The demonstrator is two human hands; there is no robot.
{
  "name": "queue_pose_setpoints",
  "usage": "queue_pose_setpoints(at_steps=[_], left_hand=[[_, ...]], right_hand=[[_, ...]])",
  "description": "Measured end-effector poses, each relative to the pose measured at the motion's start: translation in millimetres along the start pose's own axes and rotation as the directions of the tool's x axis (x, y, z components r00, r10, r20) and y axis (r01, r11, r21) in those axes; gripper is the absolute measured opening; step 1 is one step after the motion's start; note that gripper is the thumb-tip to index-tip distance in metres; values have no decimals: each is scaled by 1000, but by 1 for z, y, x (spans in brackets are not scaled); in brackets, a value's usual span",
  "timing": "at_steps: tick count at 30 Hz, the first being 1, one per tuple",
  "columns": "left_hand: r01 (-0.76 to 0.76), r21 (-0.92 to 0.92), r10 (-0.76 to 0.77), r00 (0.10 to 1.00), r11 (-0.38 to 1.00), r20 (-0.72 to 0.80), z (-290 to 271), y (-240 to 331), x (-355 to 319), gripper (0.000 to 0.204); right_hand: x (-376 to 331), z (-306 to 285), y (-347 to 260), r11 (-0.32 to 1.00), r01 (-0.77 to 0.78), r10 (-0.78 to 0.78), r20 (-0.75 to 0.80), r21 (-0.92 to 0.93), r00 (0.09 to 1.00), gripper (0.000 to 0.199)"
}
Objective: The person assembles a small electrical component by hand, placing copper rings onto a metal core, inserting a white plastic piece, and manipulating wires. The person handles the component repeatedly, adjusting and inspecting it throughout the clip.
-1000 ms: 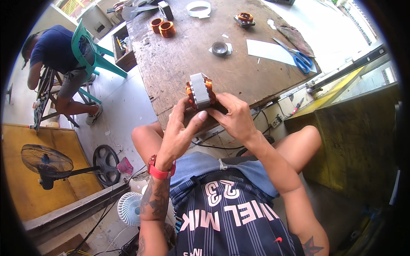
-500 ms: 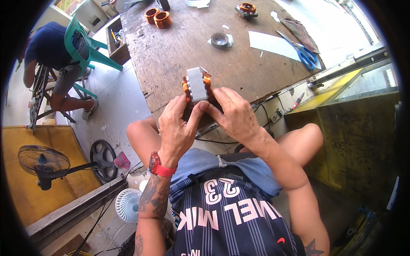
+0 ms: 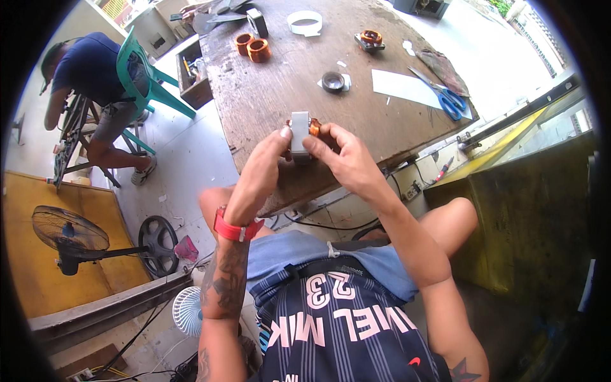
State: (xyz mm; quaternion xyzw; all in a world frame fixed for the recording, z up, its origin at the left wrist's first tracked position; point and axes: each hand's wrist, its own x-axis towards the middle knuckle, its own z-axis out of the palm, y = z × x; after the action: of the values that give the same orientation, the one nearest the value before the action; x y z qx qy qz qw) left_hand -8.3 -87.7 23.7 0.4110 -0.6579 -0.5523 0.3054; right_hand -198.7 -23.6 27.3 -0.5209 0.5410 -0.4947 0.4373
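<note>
Cataloguing from my remote post: one grey metal core (image 3: 300, 139) with copper windings (image 3: 315, 128), over the counter (image 3: 280, 89), on the wearer's side of the black roll (image 3: 326, 85). Left hand (image 3: 268, 155) and right hand (image 3: 348, 156): both clamped on the core, one per flank. Beyond the roll, leftward: two copper coils (image 3: 259, 53). Right of it: blue-handled scissors (image 3: 450, 100). Hazards, I judge: windings bent or nicked if right-hand fingers press unevenly; core dropped if either grip slackens.
</note>
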Motion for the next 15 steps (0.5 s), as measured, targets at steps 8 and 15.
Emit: queue_pose_setpoints(at_steps=[8, 15], left_hand=[[-128, 372, 91, 989, 919, 115, 0, -10, -41, 57], [-57, 406, 80, 996, 912, -40, 10, -13, -38, 60]], right_hand=[[-24, 5, 31, 831, 386, -443, -58, -401, 895, 39], [-27, 5, 30, 833, 313, -340, 24, -456, 940, 46]])
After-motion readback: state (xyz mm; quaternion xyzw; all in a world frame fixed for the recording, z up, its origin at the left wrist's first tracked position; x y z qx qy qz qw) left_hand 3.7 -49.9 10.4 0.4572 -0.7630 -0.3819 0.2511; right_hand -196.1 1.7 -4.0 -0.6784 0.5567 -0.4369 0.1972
